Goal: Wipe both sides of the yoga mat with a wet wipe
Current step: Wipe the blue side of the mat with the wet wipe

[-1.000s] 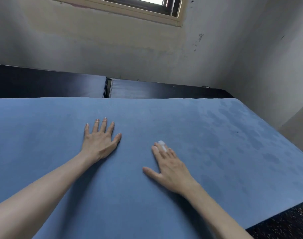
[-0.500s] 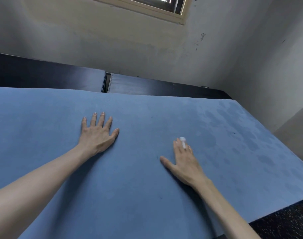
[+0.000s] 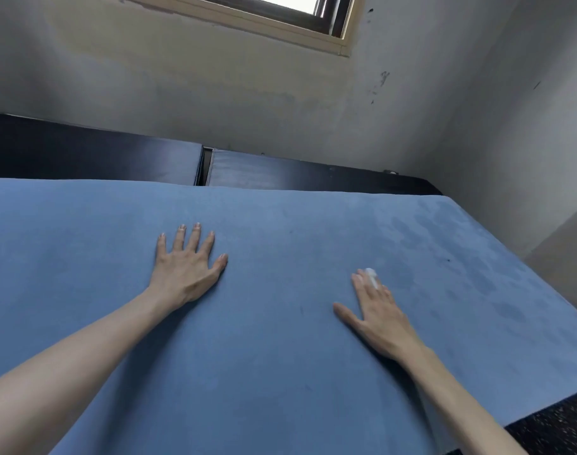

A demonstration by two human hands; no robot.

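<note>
Blue yoga mat [image 3: 280, 356] lies spread flat, filling most of the view from 9 to 3 o'clock, with darker damp blotches toward 2 o'clock. Left hand [image 3: 185, 267] rests palm-down on the mat with fingers straight and splayed, holding nothing. Right hand [image 3: 379, 313], at 4 o'clock from it, also lies flat with straight fingers, pressing a small white wet wipe [image 3: 370, 275] under the fingertips against the mat; black pads [image 3: 93, 152] line the grey wall [image 3: 214, 93] at 12 o'clock.
</note>
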